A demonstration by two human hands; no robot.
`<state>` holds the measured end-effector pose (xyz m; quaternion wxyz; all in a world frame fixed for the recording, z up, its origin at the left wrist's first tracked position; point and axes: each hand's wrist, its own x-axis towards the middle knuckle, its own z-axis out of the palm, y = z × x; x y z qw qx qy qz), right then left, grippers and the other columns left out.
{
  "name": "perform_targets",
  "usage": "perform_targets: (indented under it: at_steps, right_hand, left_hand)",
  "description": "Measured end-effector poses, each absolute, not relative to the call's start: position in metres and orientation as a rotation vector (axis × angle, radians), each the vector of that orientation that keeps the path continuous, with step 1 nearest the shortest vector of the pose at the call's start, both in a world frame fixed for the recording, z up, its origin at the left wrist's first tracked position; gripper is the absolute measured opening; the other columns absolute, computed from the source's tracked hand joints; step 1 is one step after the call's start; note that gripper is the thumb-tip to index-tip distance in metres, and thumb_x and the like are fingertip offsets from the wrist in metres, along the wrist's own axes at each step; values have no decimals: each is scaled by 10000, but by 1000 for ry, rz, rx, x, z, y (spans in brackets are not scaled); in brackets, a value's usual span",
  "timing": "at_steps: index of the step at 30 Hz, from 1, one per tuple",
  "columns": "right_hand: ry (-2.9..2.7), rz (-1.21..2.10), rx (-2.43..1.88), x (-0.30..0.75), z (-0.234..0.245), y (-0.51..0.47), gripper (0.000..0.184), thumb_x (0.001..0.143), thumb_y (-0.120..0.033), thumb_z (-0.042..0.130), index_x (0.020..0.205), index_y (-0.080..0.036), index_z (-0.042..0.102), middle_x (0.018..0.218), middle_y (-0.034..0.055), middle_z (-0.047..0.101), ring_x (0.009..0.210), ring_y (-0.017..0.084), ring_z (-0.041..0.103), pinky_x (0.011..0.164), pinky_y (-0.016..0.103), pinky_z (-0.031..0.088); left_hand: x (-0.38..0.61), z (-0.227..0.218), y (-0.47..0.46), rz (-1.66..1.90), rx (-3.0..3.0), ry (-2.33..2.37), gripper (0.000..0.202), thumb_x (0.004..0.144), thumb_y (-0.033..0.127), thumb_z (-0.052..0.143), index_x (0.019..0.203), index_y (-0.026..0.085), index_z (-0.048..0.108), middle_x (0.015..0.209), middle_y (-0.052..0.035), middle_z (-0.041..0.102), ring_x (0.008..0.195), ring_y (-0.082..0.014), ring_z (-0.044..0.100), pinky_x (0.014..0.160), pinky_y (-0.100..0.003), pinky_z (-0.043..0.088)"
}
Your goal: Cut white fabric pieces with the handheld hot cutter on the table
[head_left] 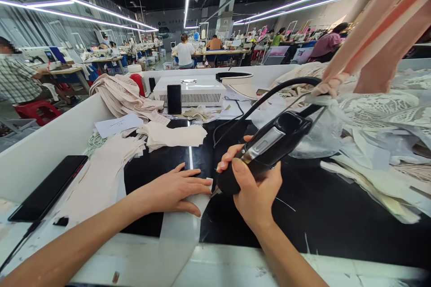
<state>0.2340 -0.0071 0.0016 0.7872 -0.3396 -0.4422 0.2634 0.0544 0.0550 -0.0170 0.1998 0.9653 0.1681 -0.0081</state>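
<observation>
Right hand (257, 197): closed around the body of the tool (266, 143).
Left hand (178, 190): laid flat on the strip (182, 228), fingers slightly spread, grasping nothing.
Strip: under the left hand, left of the right hand; runs from the black mat (313, 206) over the table's (232, 260) near edge.
Tool: nose low, just beside the strip; contact unclear.
Technique: hold strip flat, tool steady; fingertips should stay clear of the nose.

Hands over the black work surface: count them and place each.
2: the left hand rests on the translucent strip; the right hand is wrapped around the black handheld tool.
</observation>
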Motion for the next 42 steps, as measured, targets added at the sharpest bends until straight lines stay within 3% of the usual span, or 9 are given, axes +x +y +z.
perform_targets:
  at_steps: [13,23,42]
  right_hand:
    - [-966,597,-670,234,3,-7,395,843,-309,816,1155,-291,574,821,-56,681,589,128,634,556,270,553]
    - [-980,608,-694,231,0,-7,369,864,-222,758,1173,-299,573,825,-58,675,604,123,631,555,266,554]
    - [-955,669,-652,222,6,-22,355,836,-221,770,1131,-269,578,799,-53,681,583,123,642,565,271,584]
  left_hand:
    - [55,-19,55,-19,2702,461,521,969,433,705,1441,292,536,1597,-57,474,1569,-346,256,1230,-721,175]
    - [57,-13,53,-41,2683,473,497,954,421,722,1401,282,555,1598,-66,473,1564,-357,267,1208,-752,189]
    - [55,-19,58,-3,2622,460,465,976,426,700,1407,304,575,1595,-64,479,1569,-342,258,1236,-719,121]
